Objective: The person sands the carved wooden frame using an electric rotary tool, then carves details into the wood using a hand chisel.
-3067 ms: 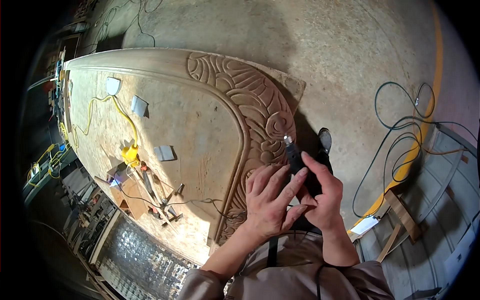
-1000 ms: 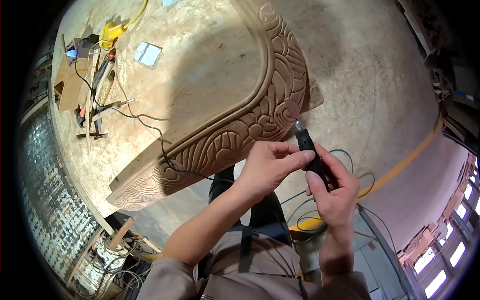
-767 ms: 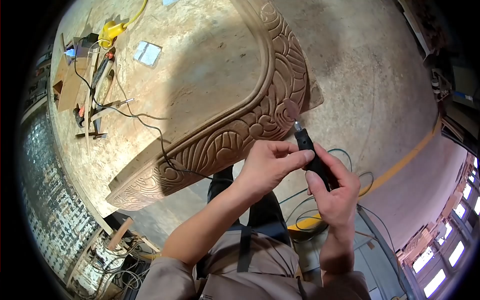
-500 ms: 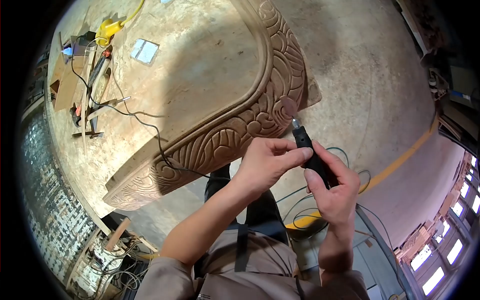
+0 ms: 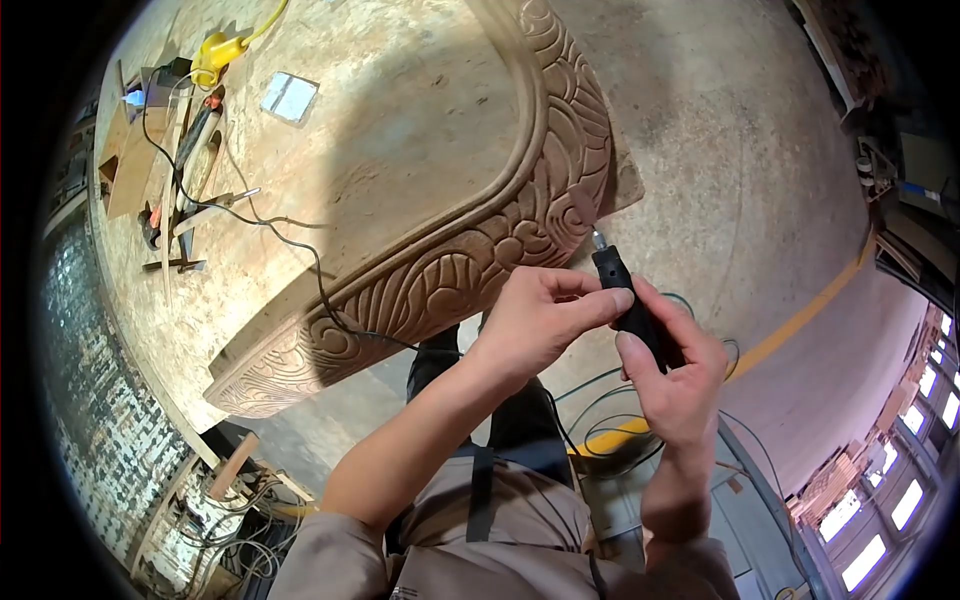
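Note:
Between both hands is a black rotary tool (image 5: 613, 268), its metal collar and a thin disc at the tip pointing up and to the left. My left hand (image 5: 535, 320) pinches the tool's upper body between thumb and fingers. My right hand (image 5: 675, 365) is wrapped round its lower body. Just beyond the tip lies the carved edge of a wooden piece (image 5: 450, 283), with scroll and leaf relief along its curve. From the tip's view alone I cannot tell whether the disc touches the wood.
On the board at the left lie a yellow connector (image 5: 214, 58), several hand tools (image 5: 190, 150) and a pale square block (image 5: 290, 97). A black cord (image 5: 318, 270) crosses the carving. Coiled hoses (image 5: 610, 425) lie at the lower right; tangled cables (image 5: 235, 520) sit lower left.
Since the earliest frame my view has turned, and my left hand has shifted from spread over the tool to a pinch on it. Lately both hands and the tool have moved slightly right.

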The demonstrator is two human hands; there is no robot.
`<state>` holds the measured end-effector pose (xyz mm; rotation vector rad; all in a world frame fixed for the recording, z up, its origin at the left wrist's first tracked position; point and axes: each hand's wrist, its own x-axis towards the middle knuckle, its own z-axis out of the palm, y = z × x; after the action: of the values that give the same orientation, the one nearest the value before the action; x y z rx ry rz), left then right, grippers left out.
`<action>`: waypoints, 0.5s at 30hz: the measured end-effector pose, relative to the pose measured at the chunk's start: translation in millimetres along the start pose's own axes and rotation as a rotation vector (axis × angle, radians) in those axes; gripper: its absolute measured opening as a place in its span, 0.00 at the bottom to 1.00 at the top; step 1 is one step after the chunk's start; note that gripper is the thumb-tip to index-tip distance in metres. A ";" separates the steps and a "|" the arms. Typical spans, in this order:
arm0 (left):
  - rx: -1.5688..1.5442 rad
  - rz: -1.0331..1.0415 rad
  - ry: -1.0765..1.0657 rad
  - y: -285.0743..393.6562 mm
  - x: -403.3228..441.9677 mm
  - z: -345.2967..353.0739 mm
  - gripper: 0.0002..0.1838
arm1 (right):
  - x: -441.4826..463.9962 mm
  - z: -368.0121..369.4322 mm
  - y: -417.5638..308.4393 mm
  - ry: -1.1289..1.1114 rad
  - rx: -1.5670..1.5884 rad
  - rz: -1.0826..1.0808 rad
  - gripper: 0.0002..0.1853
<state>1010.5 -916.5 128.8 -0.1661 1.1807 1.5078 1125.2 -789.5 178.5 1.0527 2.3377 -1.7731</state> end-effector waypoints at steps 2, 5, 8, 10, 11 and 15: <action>0.001 0.002 0.002 -1.9 1.1 -0.1 0.11 | 1.5 -0.8 -2.2 -0.006 -0.026 -0.006 0.25; -0.001 0.004 0.002 -4.3 2.9 -0.3 0.11 | 3.2 -2.3 -4.9 -0.012 -0.057 -0.007 0.25; 0.007 -0.006 -0.001 -4.8 3.0 -1.5 0.10 | 4.3 -2.6 -5.9 -0.016 -0.064 -0.017 0.25; 0.007 -0.010 0.006 -5.9 3.4 -2.0 0.10 | 5.3 -2.9 -6.9 -0.021 -0.078 -0.030 0.25; 0.001 -0.009 0.012 -7.4 4.2 -1.5 0.10 | 5.6 -2.9 -7.1 -0.022 -0.082 -0.032 0.25; 0.017 -0.019 0.015 -0.6 1.3 -1.0 0.10 | 7.3 -4.9 -7.2 -0.037 -0.101 -0.050 0.25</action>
<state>1010.1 -916.5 127.1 -0.1771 1.2001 1.4818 1117.7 -782.5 183.4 0.9483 2.4230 -1.6550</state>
